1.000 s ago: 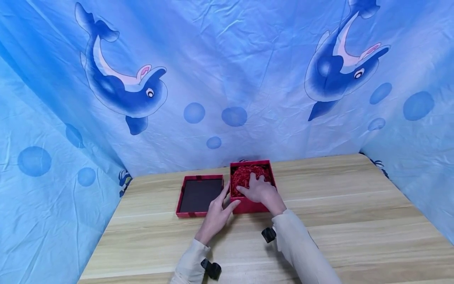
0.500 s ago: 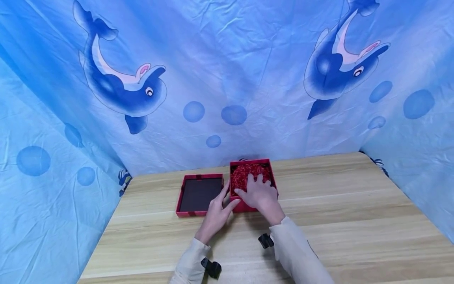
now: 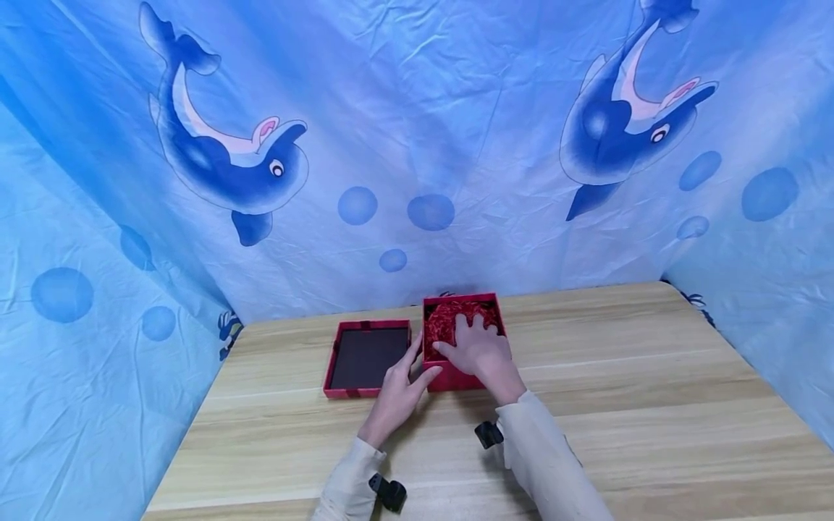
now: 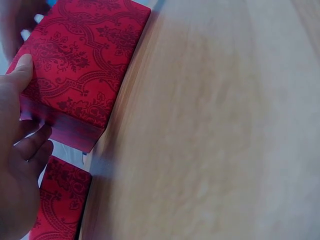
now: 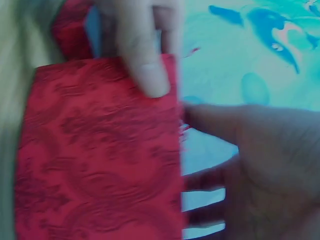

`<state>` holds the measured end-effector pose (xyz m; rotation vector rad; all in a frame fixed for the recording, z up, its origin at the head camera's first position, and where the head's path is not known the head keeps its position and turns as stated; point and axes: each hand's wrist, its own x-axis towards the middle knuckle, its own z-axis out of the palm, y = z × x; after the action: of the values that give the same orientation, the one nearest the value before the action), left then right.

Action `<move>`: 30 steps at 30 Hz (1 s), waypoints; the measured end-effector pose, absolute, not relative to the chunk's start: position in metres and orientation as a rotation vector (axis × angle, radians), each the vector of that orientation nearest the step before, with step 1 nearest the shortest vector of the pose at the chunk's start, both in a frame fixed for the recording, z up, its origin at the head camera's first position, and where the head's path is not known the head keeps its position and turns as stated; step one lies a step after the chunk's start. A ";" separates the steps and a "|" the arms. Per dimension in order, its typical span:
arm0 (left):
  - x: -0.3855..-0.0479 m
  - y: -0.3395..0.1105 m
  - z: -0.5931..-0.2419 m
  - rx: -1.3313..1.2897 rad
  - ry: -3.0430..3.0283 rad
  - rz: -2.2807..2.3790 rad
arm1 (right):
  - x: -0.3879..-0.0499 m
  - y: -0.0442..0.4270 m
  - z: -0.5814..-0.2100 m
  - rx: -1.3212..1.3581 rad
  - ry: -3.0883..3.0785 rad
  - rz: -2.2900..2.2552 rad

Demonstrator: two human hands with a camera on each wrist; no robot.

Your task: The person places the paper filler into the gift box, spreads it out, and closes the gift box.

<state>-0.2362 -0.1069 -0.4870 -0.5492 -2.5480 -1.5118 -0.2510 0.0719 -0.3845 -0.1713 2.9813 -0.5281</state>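
Note:
A red patterned box [image 3: 451, 378], open at the top, holds red shredded paper [image 3: 444, 318]. The left hand [image 3: 395, 398] grips its near left corner. In the left wrist view the thumb of that hand [image 4: 15, 160] presses the box's front face [image 4: 75, 60], with fingers against its side. Over the shredded paper lies the right hand [image 3: 482, 352], fingers spread, thumb near the front rim; the fingertips touch or hover at the paper. The right wrist view shows the right hand [image 5: 270, 155] at the rim of the box [image 5: 100, 150]; its fingertips are hidden behind the wall.
Left of the box a shallow red lid [image 3: 368, 358] with a dark inside lies on the wooden table [image 3: 619, 376]. Behind the table hangs a blue curtain [image 3: 482, 145] with printed dolphins. Black wrist devices [image 3: 391, 495] sit on both sleeves.
Over the last second the right hand has shifted slightly within the box opening, its fingers changing their spread over the paper. The left hand has stayed on the corner.

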 end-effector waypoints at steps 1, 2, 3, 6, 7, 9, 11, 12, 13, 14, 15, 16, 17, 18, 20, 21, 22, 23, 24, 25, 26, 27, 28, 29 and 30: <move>-0.237 -0.107 -0.487 -0.550 -2.548 -1.514 | -0.250 0.072 -0.381 -0.200 3.024 -0.547; -0.237 -0.107 -0.487 -0.548 -2.548 -1.512 | -0.250 0.072 -0.379 -0.240 3.052 -0.575; -0.237 -0.107 -0.487 -0.546 -2.547 -1.511 | -0.251 0.072 -0.377 -0.298 3.073 -0.596; -0.238 -0.108 -0.488 -0.552 -2.541 -1.524 | -0.258 0.073 -0.378 -0.502 3.041 -0.659; -0.238 -0.108 -0.489 -0.554 -2.543 -1.526 | -0.261 0.073 -0.381 -0.566 3.005 -0.679; -0.237 -0.108 -0.489 -0.556 -2.543 -1.530 | -0.266 0.074 -0.389 -0.654 2.931 -0.715; -0.237 -0.108 -0.490 -0.557 -2.544 -1.523 | -0.270 0.075 -0.398 -0.687 2.865 -0.748; -0.237 -0.108 -0.489 -0.557 -2.546 -1.520 | -0.272 0.076 -0.402 -0.686 2.838 -0.765; -0.236 -0.108 -0.489 -0.560 -2.547 -1.515 | -0.274 0.078 -0.405 -0.676 2.814 -0.782; -0.236 -0.108 -0.489 -0.563 -2.546 -1.509 | -0.276 0.079 -0.407 -0.658 2.797 -0.797; -0.236 -0.108 -0.488 -0.563 -2.547 -1.504 | -0.279 0.080 -0.409 -0.639 2.783 -0.804; -0.236 -0.107 -0.488 -0.564 -2.549 -1.501 | -0.281 0.081 -0.411 -0.625 2.773 -0.806; -0.236 -0.107 -0.488 -0.564 -2.551 -1.499 | -0.284 0.082 -0.412 -0.607 2.765 -0.812; -0.236 -0.107 -0.487 -0.563 -2.552 -1.499 | -0.287 0.083 -0.412 -0.595 2.762 -0.813; -0.235 -0.107 -0.487 -0.559 -2.551 -1.499 | -0.292 0.083 -0.412 -0.588 2.761 -0.803; -0.235 -0.107 -0.487 -0.556 -2.552 -1.499 | -0.294 0.083 -0.412 -0.585 2.754 -0.800; -0.235 -0.107 -0.487 -0.558 -2.551 -1.499 | -0.296 0.083 -0.412 -0.584 2.751 -0.789; -0.235 -0.107 -0.487 -0.560 -2.551 -1.498 | -0.297 0.082 -0.411 -0.583 2.744 -0.777; -0.235 -0.107 -0.487 -0.561 -2.552 -1.499 | -0.298 0.082 -0.411 -0.589 2.741 -0.762; -0.235 -0.107 -0.487 -0.562 -2.551 -1.501 | -0.299 0.081 -0.411 -0.591 2.736 -0.753; -0.235 -0.107 -0.487 -0.563 -2.552 -1.502 | -0.299 0.081 -0.411 -0.593 2.732 -0.743; -0.236 -0.107 -0.487 -0.563 -2.551 -1.504 | -0.299 0.081 -0.412 -0.600 2.729 -0.734; -0.235 -0.107 -0.487 -0.562 -2.550 -1.507 | -0.299 0.081 -0.412 -0.612 2.734 -0.720; -0.235 -0.107 -0.487 -0.559 -2.551 -1.509 | -0.298 0.082 -0.412 -0.621 2.734 -0.718; -0.235 -0.107 -0.487 -0.558 -2.552 -1.506 | -0.297 0.083 -0.412 -0.632 2.735 -0.723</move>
<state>-0.2353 -0.1071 -0.4869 -0.5578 -2.5521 -1.5061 -0.2970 0.0833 -0.4120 -0.6319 2.7354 -0.7229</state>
